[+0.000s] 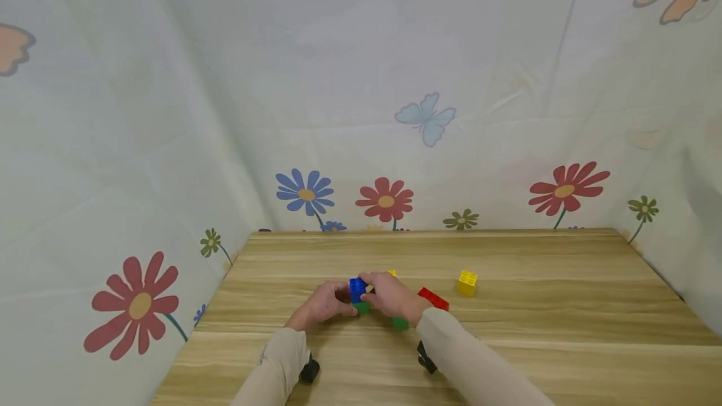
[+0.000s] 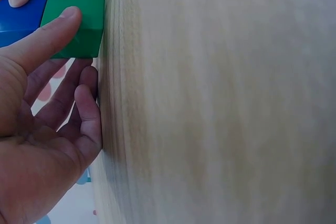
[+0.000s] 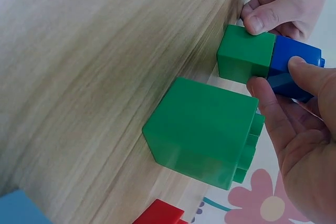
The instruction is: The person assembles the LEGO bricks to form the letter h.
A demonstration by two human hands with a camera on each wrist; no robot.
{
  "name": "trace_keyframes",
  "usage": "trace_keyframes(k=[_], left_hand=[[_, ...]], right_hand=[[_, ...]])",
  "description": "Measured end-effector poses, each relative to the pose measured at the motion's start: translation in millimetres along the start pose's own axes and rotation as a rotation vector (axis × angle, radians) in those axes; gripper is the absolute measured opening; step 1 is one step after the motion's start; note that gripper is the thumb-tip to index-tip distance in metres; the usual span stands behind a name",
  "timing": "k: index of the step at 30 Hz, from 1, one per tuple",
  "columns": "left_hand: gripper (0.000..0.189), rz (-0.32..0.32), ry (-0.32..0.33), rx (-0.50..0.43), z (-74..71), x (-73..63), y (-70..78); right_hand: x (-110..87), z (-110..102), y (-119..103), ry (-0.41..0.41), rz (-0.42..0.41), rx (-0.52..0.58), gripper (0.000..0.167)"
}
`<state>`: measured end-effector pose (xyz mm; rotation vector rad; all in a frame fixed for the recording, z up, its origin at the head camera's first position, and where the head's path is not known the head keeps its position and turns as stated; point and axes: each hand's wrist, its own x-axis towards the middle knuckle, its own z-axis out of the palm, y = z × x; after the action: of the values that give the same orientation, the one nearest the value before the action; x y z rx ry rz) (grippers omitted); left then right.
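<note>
A blue toy brick (image 1: 357,291) sits on top of a green toy brick (image 1: 361,308), joined into one short upright stack on the table. My left hand (image 1: 326,302) holds the lower one from the left; in the left wrist view its thumb lies across the green face, with the other fingers partly behind. From the right, my right hand (image 1: 390,294) pinches the blue brick, its thumb (image 3: 304,72) on the side. A second green brick (image 3: 202,129) stands by the right wrist, mostly covered by that hand in the head view.
A red brick (image 1: 433,299) lies right of my right hand, and a yellow brick (image 1: 467,282) is farther right. Another yellow brick (image 1: 392,273) shows behind the hand. A blue corner (image 3: 21,209) enters the right wrist view. Patterned cloth (image 1: 350,80) hangs behind the table (image 1: 536,268).
</note>
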<state>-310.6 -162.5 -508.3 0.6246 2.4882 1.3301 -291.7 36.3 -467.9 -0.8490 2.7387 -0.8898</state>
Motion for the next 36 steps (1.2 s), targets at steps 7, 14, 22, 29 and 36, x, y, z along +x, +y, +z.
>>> trace_keyframes(k=[7,14,22,29,36], left_hand=[[0.028,0.01,-0.004,-0.001,-0.4,0.7,-0.7],[0.028,0.012,-0.007,-0.007,0.4,1.4,-0.4],[0.033,0.044,-0.012,-0.001,-1.3,-0.3,-1.7],[0.032,0.01,0.003,0.026,-2.0,-1.4,-0.2],[0.037,-0.026,0.009,0.013,-1.7,-0.9,0.0]], right_hand=[[1.8,1,-2,-0.011,0.04,-0.022,0.038],[-0.4,0,-3,0.001,0.054,-0.017,0.045],[2.6,2,-4,0.031,0.048,0.054,0.029],[2.7,-2,-3,0.031,0.092,0.112,0.046],[-10.6,-28,-6,0.066,0.044,0.119,0.054]])
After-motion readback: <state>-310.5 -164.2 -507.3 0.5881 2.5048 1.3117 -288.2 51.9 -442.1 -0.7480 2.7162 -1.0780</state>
